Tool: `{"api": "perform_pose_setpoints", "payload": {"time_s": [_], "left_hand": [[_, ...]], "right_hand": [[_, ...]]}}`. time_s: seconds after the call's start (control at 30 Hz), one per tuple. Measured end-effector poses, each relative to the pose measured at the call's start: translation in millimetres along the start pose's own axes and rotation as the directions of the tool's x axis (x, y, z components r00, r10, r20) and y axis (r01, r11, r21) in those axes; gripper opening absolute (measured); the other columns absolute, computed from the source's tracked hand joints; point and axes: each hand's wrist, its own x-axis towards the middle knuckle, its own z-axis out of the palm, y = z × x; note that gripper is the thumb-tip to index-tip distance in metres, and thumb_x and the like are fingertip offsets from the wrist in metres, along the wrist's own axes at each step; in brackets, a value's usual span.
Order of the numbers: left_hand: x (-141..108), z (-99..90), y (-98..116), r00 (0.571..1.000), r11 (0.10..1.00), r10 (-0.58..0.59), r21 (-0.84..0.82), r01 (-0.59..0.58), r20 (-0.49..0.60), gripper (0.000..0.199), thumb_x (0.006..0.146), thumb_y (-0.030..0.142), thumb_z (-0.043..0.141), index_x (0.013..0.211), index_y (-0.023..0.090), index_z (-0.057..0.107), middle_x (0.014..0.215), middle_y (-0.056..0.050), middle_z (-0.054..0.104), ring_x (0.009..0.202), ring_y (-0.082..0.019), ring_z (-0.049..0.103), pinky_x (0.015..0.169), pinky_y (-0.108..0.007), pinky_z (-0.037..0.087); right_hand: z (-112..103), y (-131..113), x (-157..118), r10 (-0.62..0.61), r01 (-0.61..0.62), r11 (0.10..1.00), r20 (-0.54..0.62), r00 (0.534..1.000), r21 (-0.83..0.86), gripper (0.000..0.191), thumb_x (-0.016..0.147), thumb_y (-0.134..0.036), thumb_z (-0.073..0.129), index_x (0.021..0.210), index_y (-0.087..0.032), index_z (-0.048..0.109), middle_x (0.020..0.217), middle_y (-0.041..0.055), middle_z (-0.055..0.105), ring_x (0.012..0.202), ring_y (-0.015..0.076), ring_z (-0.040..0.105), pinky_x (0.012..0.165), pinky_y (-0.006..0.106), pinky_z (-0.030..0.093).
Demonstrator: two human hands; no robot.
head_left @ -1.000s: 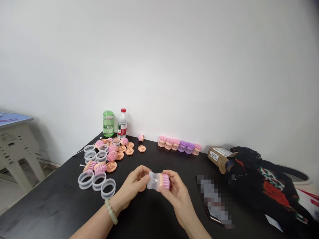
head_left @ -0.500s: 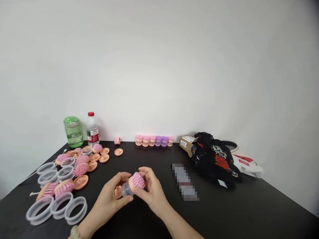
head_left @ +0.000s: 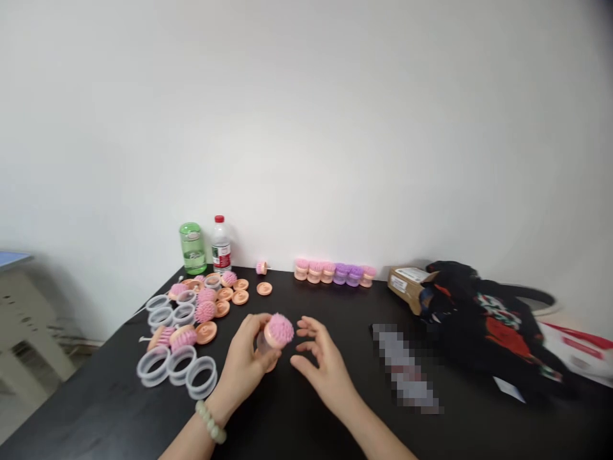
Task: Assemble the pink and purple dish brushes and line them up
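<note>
My left hand [head_left: 249, 348] is closed around a scrub brush [head_left: 280, 331] with pink bristles, a peach collar and a clear body, tilted with its bristles toward the right. My fingers hide part of its body. Just right of it, my right hand [head_left: 320, 361] is apart from the brush, fingers spread and nothing in them. To the left lie clear plastic rings [head_left: 201, 378], pink brush heads [head_left: 205, 311] with peach bases, and round peach caps [head_left: 206, 332].
Along the wall stands a row of pink and purple brushes [head_left: 341, 273]. A green bottle [head_left: 193, 250] and a red-capped water bottle [head_left: 221, 246] are at back left. A cardboard box [head_left: 407, 286] and black bag [head_left: 493, 332] lie right, near a blurred-out flat object [head_left: 405, 367].
My right hand has let go of the brush and opened to its right. The brush stays in my left hand, more upright. The view has turned left.
</note>
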Motion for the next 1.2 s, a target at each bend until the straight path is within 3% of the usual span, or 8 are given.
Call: {"api": "perform_pose_setpoints", "payload": {"time_s": [0.13, 0.27, 0.4, 0.47, 0.57, 0.67, 0.9, 1.2], "left_hand": [[10, -13.9, 4, 0.958, 0.919, -0.208, -0.375, 0.122, -0.197, 0.041, 0.070, 0.026, 0.077, 0.104, 0.021, 0.056, 0.104, -0.005, 0.067, 0.101, -0.024, 0.062, 0.088, -0.037, 0.048], [10, -13.9, 5, 0.940, 0.881, -0.263, -0.451, 0.143, -0.216, 0.052, 0.064, 0.021, 0.081, 0.108, 0.021, 0.053, 0.104, -0.003, 0.065, 0.100, -0.020, 0.062, 0.088, -0.033, 0.048], [7, -9.5, 1, 0.947, 0.871, -0.268, -0.466, 0.158, -0.179, 0.058, 0.062, 0.018, 0.082, 0.111, 0.023, 0.052, 0.101, -0.001, 0.064, 0.096, -0.018, 0.062, 0.086, -0.030, 0.048], [7, -9.6, -2, 0.942, 0.871, -0.286, -0.458, 0.178, -0.177, 0.058, 0.060, 0.019, 0.083, 0.110, 0.022, 0.053, 0.099, 0.000, 0.063, 0.093, -0.017, 0.061, 0.083, -0.028, 0.047], [7, -11.2, -4, 0.931, 0.839, -0.326, -0.504, 0.207, -0.162, 0.064, 0.057, 0.023, 0.086, 0.111, 0.023, 0.053, 0.098, 0.000, 0.062, 0.088, -0.016, 0.060, 0.079, -0.027, 0.048], [7, -10.6, -2, 0.928, 0.801, -0.362, -0.539, 0.261, -0.088, 0.064, 0.055, 0.027, 0.089, 0.108, 0.022, 0.054, 0.093, 0.000, 0.062, 0.083, -0.015, 0.060, 0.076, -0.027, 0.048], [1, -2.1, -1, 0.947, 0.840, -0.273, -0.438, 0.320, 0.168, 0.052, 0.058, 0.029, 0.089, 0.099, 0.021, 0.057, 0.087, 0.002, 0.060, 0.078, -0.014, 0.054, 0.070, -0.025, 0.044], [-1, 2.7, -2, 0.943, 0.826, -0.248, -0.459, 0.326, 0.224, 0.048, 0.061, 0.030, 0.089, 0.096, 0.020, 0.058, 0.084, 0.002, 0.058, 0.075, -0.012, 0.051, 0.067, -0.022, 0.040]], "right_hand": [[7, 12, 6, 0.001, 0.008, 0.992, 0.069, 0.998, -0.126, 0.057, 0.076, -0.030, 0.072, 0.129, -0.025, 0.052, 0.129, 0.0103, 0.057, 0.113, 0.0270, 0.057, 0.087, 0.043, 0.053], [29, 3, 5, -0.032, 0.094, 0.961, 0.234, 0.972, -0.261, 0.069, 0.066, -0.016, 0.078, 0.131, -0.027, 0.056, 0.130, 0.0091, 0.059, 0.121, 0.0321, 0.052, 0.101, 0.051, 0.045], [36, -7, 4, -0.100, 0.198, 0.937, 0.324, 0.941, -0.286, 0.044, 0.070, -0.007, 0.070, 0.109, -0.027, 0.069, 0.105, 0.0067, 0.069, 0.104, 0.0319, 0.059, 0.094, 0.050, 0.048], [32, -5, 4, -0.099, 0.183, 0.944, 0.291, 0.951, -0.274, 0.040, 0.071, -0.007, 0.067, 0.105, -0.027, 0.069, 0.102, 0.0064, 0.069, 0.101, 0.0315, 0.060, 0.090, 0.049, 0.050], [21, 2, 3, -0.051, 0.094, 0.960, 0.169, 0.984, -0.262, 0.049, 0.070, -0.009, 0.066, 0.116, -0.027, 0.064, 0.112, 0.0068, 0.065, 0.106, 0.0305, 0.061, 0.094, 0.047, 0.049], [10, 1, 2, -0.007, 0.033, 0.962, 0.099, 0.995, -0.271, 0.054, 0.069, -0.008, 0.064, 0.119, -0.027, 0.061, 0.116, 0.0064, 0.060, 0.108, 0.0282, 0.061, 0.096, 0.044, 0.048], [-1, -27, -1, -0.004, 0.033, 0.959, 0.102, 0.995, -0.282, 0.047, 0.067, -0.008, 0.065, 0.110, -0.026, 0.060, 0.109, 0.0041, 0.056, 0.099, 0.0238, 0.061, 0.090, 0.040, 0.049], [-5, -31, -2, -0.011, 0.021, 0.965, 0.038, 0.999, -0.261, 0.051, 0.065, -0.009, 0.074, 0.110, -0.027, 0.059, 0.110, 0.0023, 0.064, 0.100, 0.0239, 0.063, 0.089, 0.039, 0.050]]}}
